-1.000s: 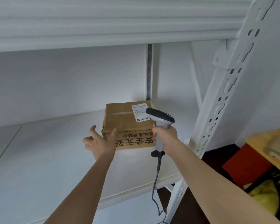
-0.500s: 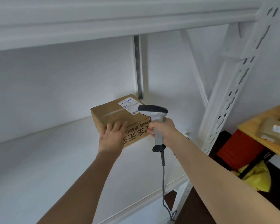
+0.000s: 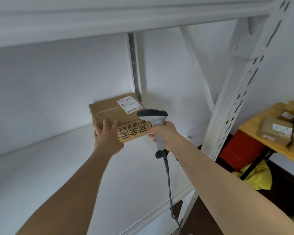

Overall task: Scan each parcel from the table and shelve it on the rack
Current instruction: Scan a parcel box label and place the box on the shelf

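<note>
A brown cardboard parcel [image 3: 115, 109] with a white label on top and black characters on its front sits on the white rack shelf [image 3: 58, 167], near the back post. My left hand [image 3: 107, 136] presses flat against the parcel's near left corner, fingers straight on its top edge. My right hand [image 3: 165, 133] grips the handle of a grey barcode scanner [image 3: 153, 116], held just right of the parcel, its cable hanging down. Several more parcels [image 3: 277, 129] lie on the yellow table [image 3: 251, 133] at the right.
The rack's perforated white upright [image 3: 241, 92] stands between shelf and table. Another shelf board [image 3: 109, 19] runs overhead. Under the table sit a red box [image 3: 239, 150] and yellow bags [image 3: 258, 177]. The left of the shelf holds nothing.
My left hand went from beside the parcel to flat on its corner, and the parcel slid back and turned towards the rear post. The scanner stayed close by its right side.
</note>
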A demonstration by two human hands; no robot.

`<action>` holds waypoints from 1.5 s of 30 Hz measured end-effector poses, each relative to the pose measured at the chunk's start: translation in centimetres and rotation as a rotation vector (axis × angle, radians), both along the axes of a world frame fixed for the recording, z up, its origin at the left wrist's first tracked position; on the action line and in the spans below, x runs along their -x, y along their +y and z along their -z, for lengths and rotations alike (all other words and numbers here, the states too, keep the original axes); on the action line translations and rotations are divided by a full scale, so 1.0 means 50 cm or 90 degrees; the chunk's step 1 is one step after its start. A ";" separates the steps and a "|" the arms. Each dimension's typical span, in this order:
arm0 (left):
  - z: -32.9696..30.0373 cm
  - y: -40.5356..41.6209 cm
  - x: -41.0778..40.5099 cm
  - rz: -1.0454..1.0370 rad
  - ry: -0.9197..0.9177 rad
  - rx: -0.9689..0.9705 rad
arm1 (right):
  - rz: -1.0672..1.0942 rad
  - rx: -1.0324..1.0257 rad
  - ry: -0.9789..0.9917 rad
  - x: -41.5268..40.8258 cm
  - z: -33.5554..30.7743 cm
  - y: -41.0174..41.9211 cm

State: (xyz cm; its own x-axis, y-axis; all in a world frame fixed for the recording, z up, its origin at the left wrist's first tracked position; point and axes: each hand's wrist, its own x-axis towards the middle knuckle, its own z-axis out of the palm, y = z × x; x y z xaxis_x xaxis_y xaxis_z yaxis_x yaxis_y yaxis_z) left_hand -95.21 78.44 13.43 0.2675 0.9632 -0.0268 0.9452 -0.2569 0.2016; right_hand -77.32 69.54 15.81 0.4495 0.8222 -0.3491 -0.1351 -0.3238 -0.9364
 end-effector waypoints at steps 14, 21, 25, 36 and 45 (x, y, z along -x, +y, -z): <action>0.031 -0.019 -0.009 0.047 0.044 -0.106 | 0.012 0.000 -0.042 0.022 -0.020 -0.014; -0.001 0.000 0.001 0.064 0.010 -0.021 | 0.019 -0.018 -0.024 0.034 -0.039 -0.046; 0.001 -0.087 0.001 0.016 -0.115 -0.049 | 0.021 -0.031 -0.016 0.043 -0.044 -0.077; -0.045 -0.372 -0.028 -0.033 -0.218 -0.243 | -0.138 -0.090 -0.037 -0.013 -0.099 -0.386; -0.040 -0.657 -0.365 0.299 -0.353 -0.281 | 0.055 -0.096 -0.015 -0.310 -0.110 -0.804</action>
State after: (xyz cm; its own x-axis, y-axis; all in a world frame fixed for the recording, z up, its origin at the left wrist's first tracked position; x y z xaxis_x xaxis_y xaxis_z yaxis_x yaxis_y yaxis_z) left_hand -76.95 45.57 15.42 0.5060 0.6397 0.5786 0.5144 -0.7623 0.3929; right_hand -61.84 29.34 21.30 0.5271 0.8226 -0.2133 -0.1336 -0.1677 -0.9767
